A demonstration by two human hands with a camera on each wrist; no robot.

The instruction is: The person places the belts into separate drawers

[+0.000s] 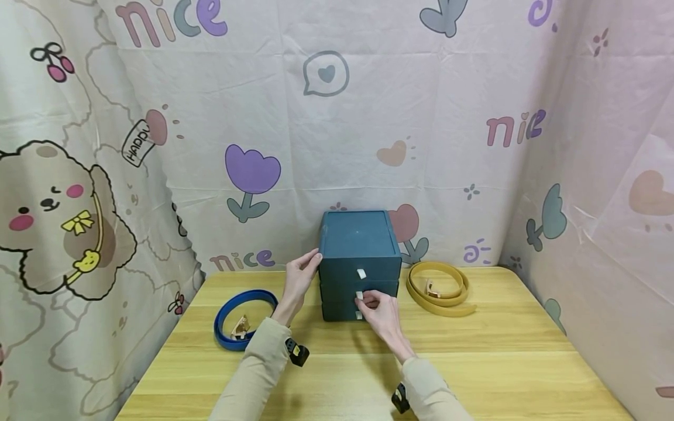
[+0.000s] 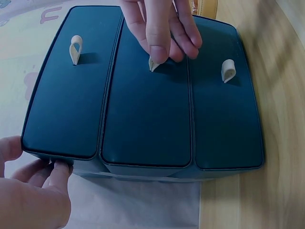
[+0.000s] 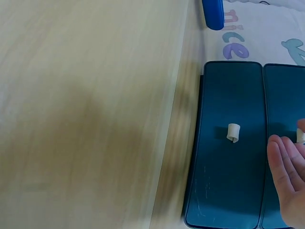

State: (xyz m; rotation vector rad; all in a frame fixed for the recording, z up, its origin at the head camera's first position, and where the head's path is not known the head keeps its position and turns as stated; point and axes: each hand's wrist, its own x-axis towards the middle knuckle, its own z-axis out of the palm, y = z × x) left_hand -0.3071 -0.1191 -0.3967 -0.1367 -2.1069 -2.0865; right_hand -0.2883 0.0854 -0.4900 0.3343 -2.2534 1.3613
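A dark teal three-drawer box (image 1: pixel 360 234) stands at the back of the table, its front facing me. My left hand (image 1: pixel 300 278) holds its upper left corner, the thumb by the top edge and the fingers against the side wall, as the left wrist view shows. My right hand (image 1: pixel 381 316) pinches the pale loop tab (image 2: pixel 152 65) of the middle drawer (image 2: pixel 147 119) between thumb and fingers. The top drawer's tab (image 2: pixel 75 49) and the bottom drawer's tab (image 2: pixel 228 70) stick out untouched. All the drawer fronts sit nearly flush.
Left of the box lies a coiled blue belt (image 1: pixel 223 310) with a gold buckle, close to my left forearm. A coiled yellow belt (image 1: pixel 463 286) lies to the right. The wooden table (image 1: pixel 500 362) ends at a printed cloth (image 1: pixel 358 134) behind the box.
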